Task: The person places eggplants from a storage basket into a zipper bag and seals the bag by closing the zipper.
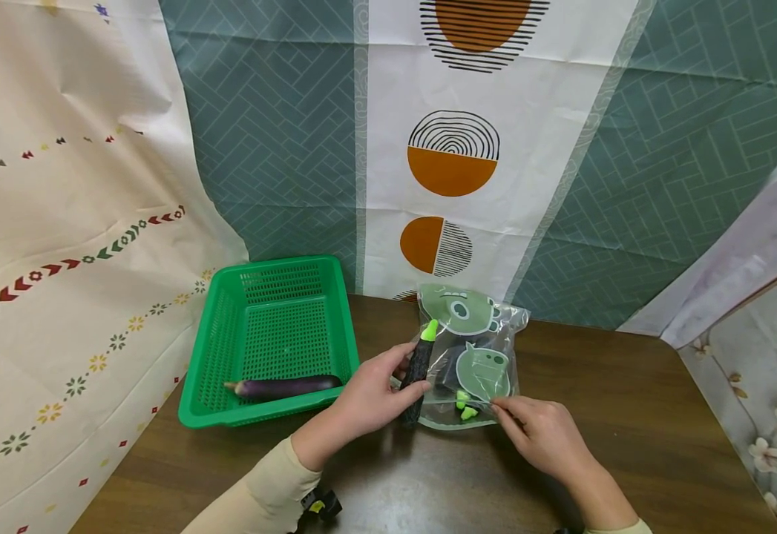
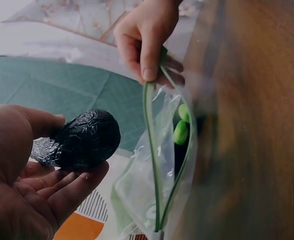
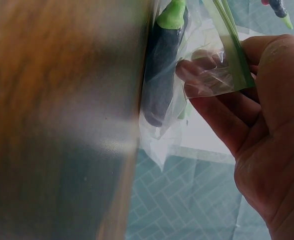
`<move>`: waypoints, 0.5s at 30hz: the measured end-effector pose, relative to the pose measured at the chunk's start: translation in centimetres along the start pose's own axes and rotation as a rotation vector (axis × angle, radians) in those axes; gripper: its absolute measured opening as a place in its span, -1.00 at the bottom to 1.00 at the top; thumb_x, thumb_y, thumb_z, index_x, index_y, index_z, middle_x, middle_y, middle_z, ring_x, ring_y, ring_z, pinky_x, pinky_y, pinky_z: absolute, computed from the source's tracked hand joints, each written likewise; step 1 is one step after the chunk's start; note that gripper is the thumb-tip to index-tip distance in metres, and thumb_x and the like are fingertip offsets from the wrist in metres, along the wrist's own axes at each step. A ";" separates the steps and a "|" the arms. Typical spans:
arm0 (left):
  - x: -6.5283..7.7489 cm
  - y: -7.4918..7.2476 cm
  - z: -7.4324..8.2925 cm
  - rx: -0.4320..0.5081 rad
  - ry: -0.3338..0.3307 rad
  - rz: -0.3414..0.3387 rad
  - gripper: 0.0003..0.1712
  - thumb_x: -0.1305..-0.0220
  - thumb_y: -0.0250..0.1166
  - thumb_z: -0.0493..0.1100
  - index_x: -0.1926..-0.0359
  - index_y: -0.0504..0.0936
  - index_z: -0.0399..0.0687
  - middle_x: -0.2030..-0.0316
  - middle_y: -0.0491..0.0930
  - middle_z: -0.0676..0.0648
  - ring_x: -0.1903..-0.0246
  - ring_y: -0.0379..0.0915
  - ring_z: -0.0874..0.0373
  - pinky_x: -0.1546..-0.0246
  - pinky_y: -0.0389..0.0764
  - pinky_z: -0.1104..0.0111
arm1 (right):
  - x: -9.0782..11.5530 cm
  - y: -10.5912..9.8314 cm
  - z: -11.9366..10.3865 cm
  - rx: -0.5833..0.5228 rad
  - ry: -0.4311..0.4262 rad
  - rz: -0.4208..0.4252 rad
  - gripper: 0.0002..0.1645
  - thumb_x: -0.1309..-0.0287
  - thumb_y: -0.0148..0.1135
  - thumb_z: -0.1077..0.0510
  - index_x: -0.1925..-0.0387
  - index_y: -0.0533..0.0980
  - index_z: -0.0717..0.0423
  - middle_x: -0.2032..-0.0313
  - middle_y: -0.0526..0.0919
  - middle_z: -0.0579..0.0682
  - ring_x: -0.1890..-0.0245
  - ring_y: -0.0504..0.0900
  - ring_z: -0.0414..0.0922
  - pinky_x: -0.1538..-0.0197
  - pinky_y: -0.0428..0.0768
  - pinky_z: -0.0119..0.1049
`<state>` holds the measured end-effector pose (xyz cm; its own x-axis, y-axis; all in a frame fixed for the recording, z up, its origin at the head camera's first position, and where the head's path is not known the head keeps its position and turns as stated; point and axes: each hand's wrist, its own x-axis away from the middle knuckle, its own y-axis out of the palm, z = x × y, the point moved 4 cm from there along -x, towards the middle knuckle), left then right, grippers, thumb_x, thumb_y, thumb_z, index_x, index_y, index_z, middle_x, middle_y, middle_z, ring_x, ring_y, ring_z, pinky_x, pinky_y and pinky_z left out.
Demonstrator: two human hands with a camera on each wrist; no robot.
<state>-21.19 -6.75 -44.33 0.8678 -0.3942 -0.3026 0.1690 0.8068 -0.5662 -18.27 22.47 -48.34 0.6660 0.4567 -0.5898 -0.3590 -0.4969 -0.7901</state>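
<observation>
My left hand (image 1: 378, 389) grips a dark, wrinkled eggplant (image 1: 418, 367) with a bright green stem end, held just left of a clear zip bag (image 1: 438, 397) with green cartoon prints. In the left wrist view the eggplant's rounded dark end (image 2: 94, 137) points toward the camera. My right hand (image 1: 548, 434) pinches the bag's right corner at the zip edge. The bag's mouth (image 2: 156, 165) stands parted in the left wrist view. Inside the bag lie dark eggplants with green caps (image 1: 470, 413); one of them, a dark eggplant (image 3: 161, 75), shows through the plastic in the right wrist view.
On the left stands a green perforated basket (image 1: 348, 319), with a purple eggplant (image 1: 288, 387) lying along its front side. The brown wooden table (image 1: 602, 378) extends to the right of the bag. A patterned cloth (image 1: 294, 148) hangs behind, and another cloth (image 1: 94, 297) borders the left side.
</observation>
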 end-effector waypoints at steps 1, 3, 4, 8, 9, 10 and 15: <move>0.1 0.2 0.0 -0.002 -0.005 -0.007 -0.29 -0.51 0.52 -0.06 -0.54 0.51 -0.13 0.03 0.77 -0.05 0.08 0.69 0.10 0.30 0.75 0.41 | 0.0 0.0 0.0 -0.001 0.000 0.000 -0.79 -0.18 0.62 0.29 0.16 0.84 0.00 0.28 0.87 -0.17 0.38 0.78 -0.33 0.34 0.77 -0.27; 0.2 0.6 -0.1 -0.006 -0.013 -0.023 -0.29 -0.51 0.51 -0.05 -0.54 0.51 -0.14 0.02 0.77 -0.05 0.07 0.70 0.11 0.29 0.75 0.42 | 0.0 0.0 0.0 -0.004 0.001 -0.001 -0.79 -0.18 0.62 0.29 0.16 0.84 0.00 0.28 0.87 -0.18 0.38 0.77 -0.34 0.34 0.76 -0.27; 0.2 0.8 -0.1 -0.001 -0.019 -0.033 -0.28 -0.51 0.51 -0.04 -0.55 0.51 -0.14 0.01 0.77 -0.05 0.06 0.70 0.12 0.28 0.75 0.42 | 0.0 0.0 0.0 -0.005 0.001 -0.001 -0.79 -0.18 0.62 0.29 0.16 0.84 0.00 0.28 0.87 -0.18 0.38 0.76 -0.35 0.35 0.76 -0.28; 0.4 1.7 -0.3 0.021 -0.044 -0.080 -0.26 -0.51 0.51 0.01 -0.56 0.51 -0.14 -0.02 0.77 -0.04 0.04 0.69 0.16 0.21 0.75 0.41 | 0.0 -0.1 0.0 -0.003 -0.006 0.004 -0.78 -0.17 0.62 0.30 0.16 0.83 -0.01 0.29 0.87 -0.19 0.39 0.75 -0.37 0.36 0.74 -0.29; 0.5 1.9 -0.4 0.026 -0.051 -0.091 -0.26 -0.51 0.51 0.02 -0.55 0.51 -0.14 -0.03 0.77 -0.03 0.04 0.68 0.17 0.19 0.75 0.40 | 0.0 -0.1 0.0 -0.003 -0.007 0.005 -0.78 -0.17 0.62 0.30 0.17 0.83 -0.01 0.29 0.87 -0.19 0.39 0.75 -0.37 0.37 0.74 -0.30; 0.5 2.1 -0.5 0.029 -0.058 -0.102 -0.26 -0.51 0.51 0.03 -0.55 0.51 -0.13 -0.03 0.76 -0.02 0.04 0.68 0.18 0.18 0.74 0.39 | 0.0 -0.1 0.0 -0.004 -0.007 0.005 -0.78 -0.17 0.63 0.30 0.17 0.83 -0.01 0.29 0.87 -0.20 0.40 0.74 -0.38 0.37 0.73 -0.30; 0.5 2.8 -1.0 0.035 -0.084 -0.133 -0.24 -0.48 0.53 0.07 -0.52 0.55 -0.17 0.02 0.74 -0.01 0.07 0.66 0.21 0.14 0.70 0.36 | 0.0 0.0 0.1 -0.010 -0.006 0.006 -0.79 -0.18 0.63 0.29 0.17 0.83 -0.01 0.29 0.86 -0.21 0.39 0.74 -0.38 0.36 0.73 -0.30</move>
<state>-20.72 -5.11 -46.88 0.8723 -0.4617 -0.1612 0.2999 0.7655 -0.5693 -18.32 22.55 -48.33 0.6600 0.4580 -0.5955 -0.3563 -0.5070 -0.7848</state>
